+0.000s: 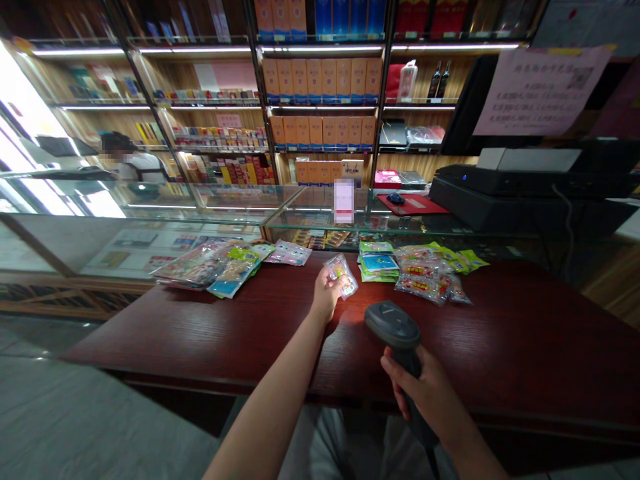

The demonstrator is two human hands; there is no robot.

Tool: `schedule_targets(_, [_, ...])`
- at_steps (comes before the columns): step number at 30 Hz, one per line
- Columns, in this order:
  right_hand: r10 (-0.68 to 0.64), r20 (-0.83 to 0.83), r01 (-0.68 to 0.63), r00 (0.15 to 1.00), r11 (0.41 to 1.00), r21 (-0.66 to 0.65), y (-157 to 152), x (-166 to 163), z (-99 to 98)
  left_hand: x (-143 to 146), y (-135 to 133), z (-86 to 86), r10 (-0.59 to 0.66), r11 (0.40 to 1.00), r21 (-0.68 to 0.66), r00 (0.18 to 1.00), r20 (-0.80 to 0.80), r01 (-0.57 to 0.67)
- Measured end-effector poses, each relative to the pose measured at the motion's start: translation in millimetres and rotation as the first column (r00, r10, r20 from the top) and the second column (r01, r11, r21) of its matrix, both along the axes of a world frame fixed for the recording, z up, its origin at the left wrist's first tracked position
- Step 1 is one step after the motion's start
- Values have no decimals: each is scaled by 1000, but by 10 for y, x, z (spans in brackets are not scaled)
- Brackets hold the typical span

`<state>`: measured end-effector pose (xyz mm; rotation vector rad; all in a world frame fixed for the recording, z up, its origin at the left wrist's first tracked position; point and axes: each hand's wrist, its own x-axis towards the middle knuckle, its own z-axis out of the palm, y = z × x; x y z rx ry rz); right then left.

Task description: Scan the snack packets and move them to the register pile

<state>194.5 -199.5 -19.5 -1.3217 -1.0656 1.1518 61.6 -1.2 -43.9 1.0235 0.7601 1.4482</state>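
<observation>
Pinching the small clear plastic packet with a colourful print point(343, 272) between thumb and fingers of the left hand point(327, 297), over the glossy dark red-brown wooden desk point(225, 340), near the stack of flat green-and-blue plastic packets point(379, 261); impossible to tell whether touching the desk. Gripping the dark grey pistol-shaped plastic scanner point(393, 323) in the right hand point(427, 387), with fingers wrapped round the handle, aiming its head forward, toward the packet. Best to hold the packet by one edge, with the thumb clear of any printed code, and to flatten glare-throwing crinkles. Probably wise to steady the scanner, pointing away from the pile of clear red-labelled plastic packets point(420, 272) to avoid a stray reading.
</observation>
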Motion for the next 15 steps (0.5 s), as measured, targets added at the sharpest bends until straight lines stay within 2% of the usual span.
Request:
schedule_targets(5, [-3, 9, 3, 1000, 1000, -2, -8, -11, 26, 1, 9, -18, 7, 1000, 5, 1000, 6, -7])
schedule_targets(11, [0, 42, 0, 999, 1000, 3, -44, -18, 70, -19, 54, -70, -33, 997, 73, 999, 26, 31])
schedule_targets(15, [6, -9, -5, 1000, 1000, 31, -62, -4, 61, -21, 67, -85, -36, 997, 72, 999, 33, 33])
